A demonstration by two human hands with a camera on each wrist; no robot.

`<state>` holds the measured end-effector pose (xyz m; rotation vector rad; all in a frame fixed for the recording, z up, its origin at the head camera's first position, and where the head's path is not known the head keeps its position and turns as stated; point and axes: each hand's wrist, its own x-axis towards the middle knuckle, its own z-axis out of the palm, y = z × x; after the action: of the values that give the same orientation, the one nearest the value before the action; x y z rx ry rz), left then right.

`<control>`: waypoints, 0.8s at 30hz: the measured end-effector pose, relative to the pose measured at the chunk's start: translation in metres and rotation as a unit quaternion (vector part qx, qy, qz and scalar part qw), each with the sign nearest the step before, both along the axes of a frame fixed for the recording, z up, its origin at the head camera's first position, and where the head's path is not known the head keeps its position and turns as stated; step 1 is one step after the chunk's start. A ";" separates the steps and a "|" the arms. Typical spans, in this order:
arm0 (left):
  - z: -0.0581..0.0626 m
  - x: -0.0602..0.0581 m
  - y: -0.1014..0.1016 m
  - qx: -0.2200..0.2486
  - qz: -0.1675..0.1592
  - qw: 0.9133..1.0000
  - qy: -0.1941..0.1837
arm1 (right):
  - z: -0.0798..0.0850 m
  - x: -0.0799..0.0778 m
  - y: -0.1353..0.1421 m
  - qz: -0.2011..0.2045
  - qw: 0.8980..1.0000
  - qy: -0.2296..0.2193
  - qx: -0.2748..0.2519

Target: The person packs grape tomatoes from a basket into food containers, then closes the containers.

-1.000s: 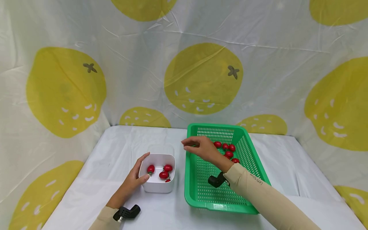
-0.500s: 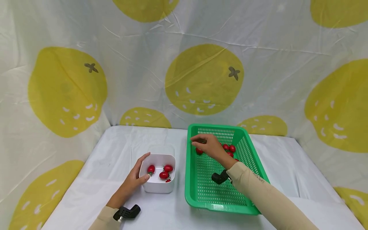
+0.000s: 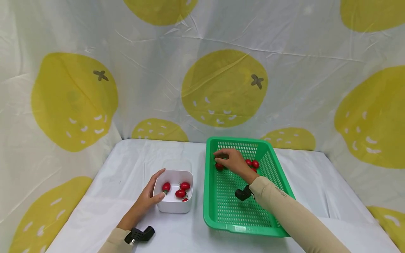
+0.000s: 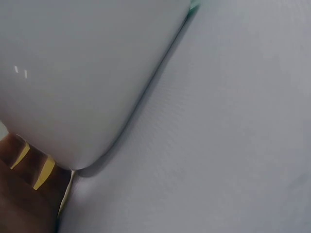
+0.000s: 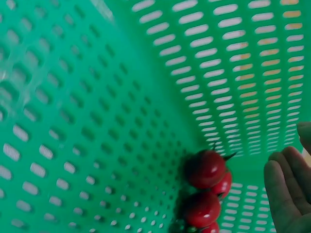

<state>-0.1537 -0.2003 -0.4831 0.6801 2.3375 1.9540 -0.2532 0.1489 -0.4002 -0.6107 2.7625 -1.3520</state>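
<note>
My left hand (image 3: 147, 195) grips the left side of a small white box (image 3: 174, 207), thumb over its rim and fingers along the outer wall. Several red cherry tomatoes (image 3: 180, 193) with green stems lie inside it. The left wrist view shows the box's smooth outer wall (image 4: 87, 73). My right hand (image 3: 233, 161) hovers over the far left part of a green plastic basket (image 3: 207, 200), just above a cherry tomato (image 3: 219, 166). In the right wrist view its fingers (image 5: 282, 191) are extended with nothing between them, beside several clustered tomatoes (image 5: 206, 170).
More cherry tomatoes (image 3: 255, 163) lie toward the basket's far right, partly hidden by my right hand. A faint translucent piece (image 3: 177, 164) lies behind the white box. A white cloth (image 3: 133, 165) covers the table, and a lemon-print curtain (image 3: 152, 88) hangs behind.
My right hand has moved right, from beyond the basket's left rim to over the tomatoes inside it. The left hand and the white box have stayed put.
</note>
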 end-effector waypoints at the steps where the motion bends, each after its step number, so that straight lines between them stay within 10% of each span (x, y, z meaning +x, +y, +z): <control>1: 0.000 0.000 0.000 -0.001 0.000 1.000 0.000 | -0.002 -0.001 0.000 0.002 1.000 -0.001 0.004; 24: 0.000 0.002 0.001 0.009 0.001 1.000 -0.002 | -0.028 -0.006 0.006 0.023 0.998 0.026 0.058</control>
<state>-0.1520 -0.1988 -0.4827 0.6752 2.3225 1.9778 -0.2593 0.1546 -0.4279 -0.7076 2.8235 -1.1743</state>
